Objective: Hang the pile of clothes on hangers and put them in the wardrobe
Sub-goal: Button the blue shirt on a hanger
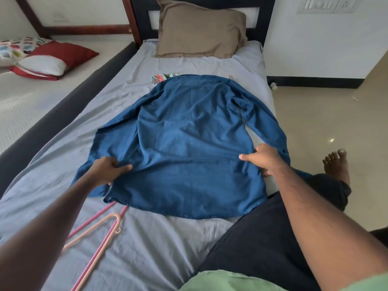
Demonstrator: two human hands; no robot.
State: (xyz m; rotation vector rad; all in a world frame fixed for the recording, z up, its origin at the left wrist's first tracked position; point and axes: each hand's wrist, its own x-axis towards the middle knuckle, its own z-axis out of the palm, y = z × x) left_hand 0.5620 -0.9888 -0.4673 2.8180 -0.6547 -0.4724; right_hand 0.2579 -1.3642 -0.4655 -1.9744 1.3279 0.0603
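Note:
A blue long-sleeved shirt [184, 141] lies spread back-up on the bed's grey sheet [147, 244], collar toward the headboard. My left hand [107, 170] grips the shirt's left side near the hem, fingers curled into the cloth. At the shirt's right edge my right hand [263, 159] pinches the fabric, thumb on top. Pink and peach hangers [98, 234] lie on the sheet near the hem, partly under the shirt. A floral garment [160, 77] peeks out beyond the collar, mostly hidden.
A tan pillow [199, 30] leans on the dark headboard. Red and patterned cushions [42, 57] sit on a second bed to the left. Tiled floor [327, 122] lies right of the bed, with my knee [273, 227] on the mattress edge and a bare foot [337, 164] behind.

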